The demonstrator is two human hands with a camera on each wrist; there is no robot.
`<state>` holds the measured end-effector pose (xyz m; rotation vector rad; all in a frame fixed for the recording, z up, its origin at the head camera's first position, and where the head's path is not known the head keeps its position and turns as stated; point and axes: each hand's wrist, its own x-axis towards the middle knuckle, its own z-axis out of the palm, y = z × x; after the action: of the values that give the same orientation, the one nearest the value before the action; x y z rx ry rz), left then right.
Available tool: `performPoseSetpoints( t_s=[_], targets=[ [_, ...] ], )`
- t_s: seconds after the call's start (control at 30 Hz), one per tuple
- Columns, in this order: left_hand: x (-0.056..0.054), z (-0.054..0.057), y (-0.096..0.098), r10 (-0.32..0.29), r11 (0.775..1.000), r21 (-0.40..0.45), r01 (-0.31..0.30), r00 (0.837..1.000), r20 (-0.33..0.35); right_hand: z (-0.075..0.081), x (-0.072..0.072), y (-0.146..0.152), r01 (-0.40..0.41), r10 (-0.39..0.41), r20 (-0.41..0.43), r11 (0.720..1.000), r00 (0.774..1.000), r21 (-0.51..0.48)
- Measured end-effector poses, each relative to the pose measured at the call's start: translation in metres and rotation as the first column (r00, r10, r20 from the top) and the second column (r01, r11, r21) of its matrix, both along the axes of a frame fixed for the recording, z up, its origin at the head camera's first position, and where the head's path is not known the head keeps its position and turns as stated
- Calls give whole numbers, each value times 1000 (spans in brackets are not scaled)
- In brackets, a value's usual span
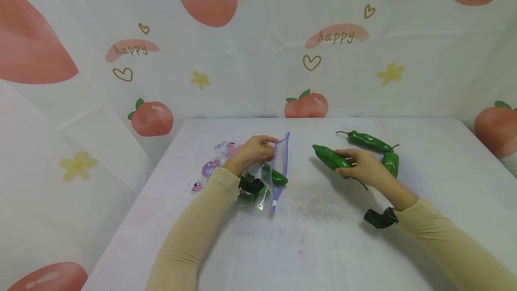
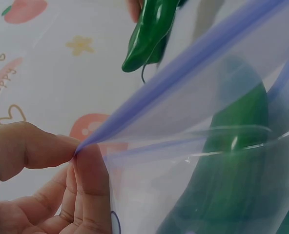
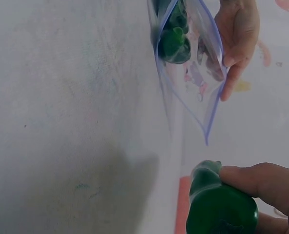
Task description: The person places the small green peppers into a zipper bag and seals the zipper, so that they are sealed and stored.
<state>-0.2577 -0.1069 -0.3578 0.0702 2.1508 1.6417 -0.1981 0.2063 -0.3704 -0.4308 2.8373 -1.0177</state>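
A clear zip bag (image 1: 281, 156) with a purple zip edge and pink cartoon prints lies on the left of the table, its mouth parted toward the right. My left hand (image 1: 255, 152) pinches the upper edge of that mouth between thumb and finger, as the left wrist view shows. Several green peppers (image 3: 175, 46) are inside the bag; one pokes toward the opening. My right hand (image 1: 361, 165) grips a green pepper (image 1: 331, 158) above the table, its tip pointing at the bag. Behind the right hand lie two more green peppers (image 1: 369, 141), one partly hidden.
The white table (image 1: 258, 246) reaches back to a hanging cloth (image 1: 250, 66) printed with peaches, hearts and flowers. Dark wrist camera mounts (image 1: 380, 218) sit at both sleeves. Faint stains mark the tabletop between the hands.
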Motion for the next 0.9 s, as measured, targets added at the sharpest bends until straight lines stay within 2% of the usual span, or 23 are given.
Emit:
performPoseSetpoints(
  t_s=[0.47, 0.9],
  targets=[
    [0, 0, -1, -12, 1000, -4, 12, 1000, -5, 3, 2, -10, -19, 19, -15, 999, 1000, -31],
    [1, 1, -1, -22, 999, -34, 21, 1000, -14, -1, 3, -20, -33, 34, 2, 998, 999, -44]
  ],
)
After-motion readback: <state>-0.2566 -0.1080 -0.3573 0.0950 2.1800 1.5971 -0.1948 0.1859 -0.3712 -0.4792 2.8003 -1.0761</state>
